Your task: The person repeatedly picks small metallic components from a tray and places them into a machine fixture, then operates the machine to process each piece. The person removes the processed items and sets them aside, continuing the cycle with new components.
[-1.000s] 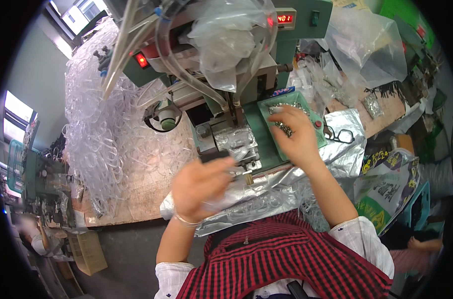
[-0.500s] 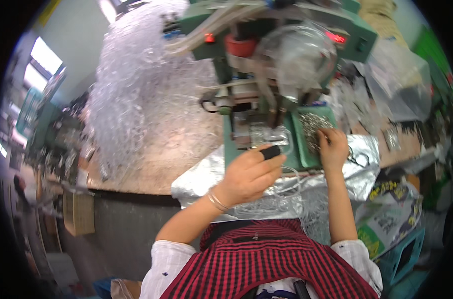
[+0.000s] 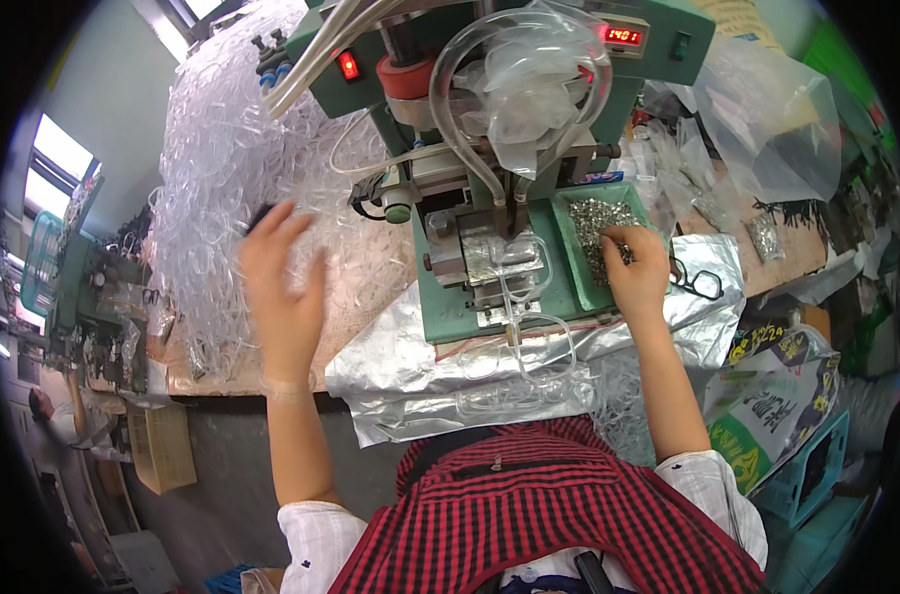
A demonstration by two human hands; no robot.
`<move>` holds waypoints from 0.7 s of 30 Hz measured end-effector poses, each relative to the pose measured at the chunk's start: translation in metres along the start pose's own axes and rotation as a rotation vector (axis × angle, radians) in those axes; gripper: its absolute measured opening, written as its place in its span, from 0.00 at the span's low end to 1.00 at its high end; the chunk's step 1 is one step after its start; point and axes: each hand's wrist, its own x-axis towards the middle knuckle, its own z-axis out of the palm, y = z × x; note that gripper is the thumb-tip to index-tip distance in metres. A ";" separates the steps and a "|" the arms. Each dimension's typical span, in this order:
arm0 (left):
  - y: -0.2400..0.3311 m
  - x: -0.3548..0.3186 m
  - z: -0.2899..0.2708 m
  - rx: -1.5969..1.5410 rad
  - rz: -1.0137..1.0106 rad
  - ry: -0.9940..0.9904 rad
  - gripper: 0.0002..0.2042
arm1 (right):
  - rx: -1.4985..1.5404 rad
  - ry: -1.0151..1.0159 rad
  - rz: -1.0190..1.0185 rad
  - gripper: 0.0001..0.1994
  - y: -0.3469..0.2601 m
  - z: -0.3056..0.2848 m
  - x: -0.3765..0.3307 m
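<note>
My left hand (image 3: 284,282) is raised over the worktable's left side, beside a big heap of clear plastic tubing (image 3: 217,158). Motion blurs it, but its fingers and thumb are apart and nothing shows between them; one finger has a black cover. My right hand (image 3: 636,267) dips into a green tray (image 3: 591,294) of small silvery metal parts (image 3: 594,223). Its thumb and fingertips pinch together; what they hold is too small to make out. Between the hands stands a green bench machine (image 3: 450,322) with a metal fixture (image 3: 490,267). Loops of clear tubing (image 3: 574,346) lie at its front.
Silver foil sheeting (image 3: 391,366) covers the table's front edge. Black-framed glasses (image 3: 702,283) lie right of the tray. Clear plastic bags (image 3: 767,119) sit farther right. A yellow crate (image 3: 161,450) stands on the floor at left, with another person (image 3: 54,416) beyond it.
My left hand has swung from the front of the machine's fixture leftward to the tubing heap, its fingers spreading. My right hand stays at the tray. The whole view has shifted slightly.
</note>
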 end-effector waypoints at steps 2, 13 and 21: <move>-0.040 -0.015 0.049 0.176 -0.016 -0.361 0.22 | 0.088 -0.019 0.052 0.03 0.003 -0.002 -0.002; -0.106 -0.064 0.103 -0.626 -0.784 0.031 0.11 | 0.277 0.007 0.319 0.05 -0.004 -0.043 -0.026; -0.042 -0.047 0.094 -1.040 -1.031 0.129 0.12 | 0.739 -0.306 0.233 0.13 -0.087 0.008 0.035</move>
